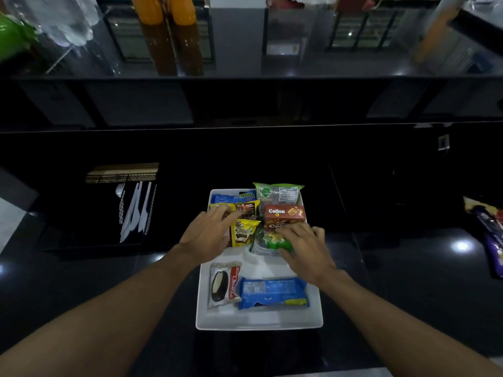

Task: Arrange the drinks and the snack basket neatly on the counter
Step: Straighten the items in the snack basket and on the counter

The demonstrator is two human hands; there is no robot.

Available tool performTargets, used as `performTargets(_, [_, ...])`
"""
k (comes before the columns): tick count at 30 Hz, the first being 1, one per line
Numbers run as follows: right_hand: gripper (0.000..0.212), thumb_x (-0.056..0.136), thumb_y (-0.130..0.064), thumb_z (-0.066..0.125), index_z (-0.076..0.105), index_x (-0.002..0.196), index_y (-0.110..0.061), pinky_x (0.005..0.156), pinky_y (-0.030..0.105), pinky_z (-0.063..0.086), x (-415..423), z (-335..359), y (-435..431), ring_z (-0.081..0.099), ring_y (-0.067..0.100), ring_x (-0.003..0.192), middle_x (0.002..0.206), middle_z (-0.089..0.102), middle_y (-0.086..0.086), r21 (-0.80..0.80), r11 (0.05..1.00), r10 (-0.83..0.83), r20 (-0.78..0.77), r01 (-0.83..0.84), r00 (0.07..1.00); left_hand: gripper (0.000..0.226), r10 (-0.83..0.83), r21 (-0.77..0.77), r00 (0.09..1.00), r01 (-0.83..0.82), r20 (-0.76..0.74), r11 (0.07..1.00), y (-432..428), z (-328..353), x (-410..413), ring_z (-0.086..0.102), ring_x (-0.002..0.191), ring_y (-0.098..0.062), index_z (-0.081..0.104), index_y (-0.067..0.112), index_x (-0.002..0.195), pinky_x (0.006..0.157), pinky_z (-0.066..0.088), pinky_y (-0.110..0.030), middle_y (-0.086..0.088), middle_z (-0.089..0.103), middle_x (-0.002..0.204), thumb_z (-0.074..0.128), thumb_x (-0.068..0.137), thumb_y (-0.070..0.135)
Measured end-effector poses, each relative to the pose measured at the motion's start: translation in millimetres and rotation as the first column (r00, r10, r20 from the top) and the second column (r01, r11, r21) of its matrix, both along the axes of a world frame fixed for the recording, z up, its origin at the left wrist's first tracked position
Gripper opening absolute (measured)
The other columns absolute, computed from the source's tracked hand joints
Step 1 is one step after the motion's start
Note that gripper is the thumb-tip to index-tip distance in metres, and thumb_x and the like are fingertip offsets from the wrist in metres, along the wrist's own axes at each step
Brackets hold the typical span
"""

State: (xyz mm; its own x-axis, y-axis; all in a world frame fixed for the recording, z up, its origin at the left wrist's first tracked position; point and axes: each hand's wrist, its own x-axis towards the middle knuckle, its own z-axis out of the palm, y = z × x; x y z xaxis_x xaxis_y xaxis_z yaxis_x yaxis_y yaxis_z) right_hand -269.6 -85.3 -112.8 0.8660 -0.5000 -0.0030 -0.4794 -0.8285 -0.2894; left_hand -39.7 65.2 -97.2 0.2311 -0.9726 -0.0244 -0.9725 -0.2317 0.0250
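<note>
White basket (258,321) sits on the black counter (95,281), centre-near, straight ahead of the person. It is rectangular, with its long axis running near to far and a short end toward the person. Both hands are inside it. The left hand (208,235) lies over the left side with its fingers on two yellow packets (246,208); the fingertips are blurred, so pinch or plain touch, cannot tell. The right hand (306,247) has its fingers curled round a green packet (269,244) at mid-right and grips it. Also in the basket:

- two blue packets, one at the far left (232,197) and one near (273,293) lying crosswise, long axis left-right
- one green-and-white bag (277,192) upright at the far right, poking above the rim
- one red box (284,214), with what looks like a second below it, half hidden by the right hand
- one white packet (224,284) at the near left, long axis near-far

Black cutlery holder (98,235) is well left of the basket and holds white plastic cutlery (133,213); the count is unclear. Two orange bottles (148,9) stand on the raised ledge behind, cut off by the top edge. A clear bottle (68,20) is left of them, blurred. More packets (492,240) lie at the right edge, cut off and unreadable.
</note>
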Motion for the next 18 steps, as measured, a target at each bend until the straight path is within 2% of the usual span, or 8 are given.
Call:
performTargets(5, [0.051,0.095,-0.039,0.063,0.05,0.144,-0.029,0.096,0.031,0.021,-2.3,4.8,3.3,0.037,0.011,0.132,0.14,0.05,-0.01,0.006,1.0,-0.009,-0.006,0.009,1.0,0.068,-0.005,-0.046,1.0,0.005,-0.009,0.999,5.2,6.9,-5.3,0.05,0.119,-0.022,0.044,0.016,0.141,0.093,0.048,-0.036,-0.004,0.049,0.132,0.074,0.081,0.026])
performTargets(9, [0.05,0.096,-0.035,0.062,0.05,0.144,-0.028,0.097,0.033,0.027,-5.3,9.3,7.4,0.039,0.014,0.129,0.137,0.05,-0.006,0.0,1.0,-0.011,-0.014,0.011,1.0,0.045,-0.05,-0.116,0.999,0.052,0.021,0.992,13.6,14.3,-11.8,0.053,0.097,-0.018,0.054,0.016,0.117,0.079,0.05,-0.033,-0.002,0.055,0.112,0.076,0.079,0.025])
performTargets(12, [0.046,0.097,-0.024,0.063,0.053,0.142,-0.025,0.102,0.032,0.034,-6.3,9.8,9.2,0.04,0.017,0.125,0.131,0.049,-0.002,0.038,0.999,-0.004,-0.015,0.004,1.0,0.03,-0.102,-0.146,0.995,0.099,-0.009,0.984,18.9,18.2,-16.3,0.055,0.086,-0.019,0.057,0.017,0.104,0.071,0.046,-0.031,-0.001,0.057,0.1,0.074,0.079,0.017])
performTargets(15, [0.037,0.095,-0.015,0.065,0.061,0.131,-0.016,0.093,0.028,0.044,-8.4,9.9,11.7,0.05,0.018,0.117,0.126,0.05,0.0,0.132,0.991,0.009,0.035,-0.013,0.999,0.024,-0.112,-0.051,0.986,0.106,-0.121,0.993,23.9,17.7,-20.4,0.055,0.092,-0.018,0.055,0.019,0.111,0.072,0.044,-0.029,0.0,0.057,0.108,0.062,0.088,0.02])
performTargets(18, [0.028,0.093,-0.021,0.067,0.064,0.121,-0.02,0.084,0.026,0.048,-10.9,9.1,18.2,0.056,0.013,0.102,0.12,0.051,-0.006,0.188,0.979,0.078,0.03,-0.082,0.997,0.031,-0.069,0.094,0.971,0.092,-0.228,0.991,28.6,13.0,-24.9,0.056,0.103,-0.015,0.052,0.024,0.122,0.076,0.048,-0.032,0.005,0.054,0.12,0.058,0.092,0.032])
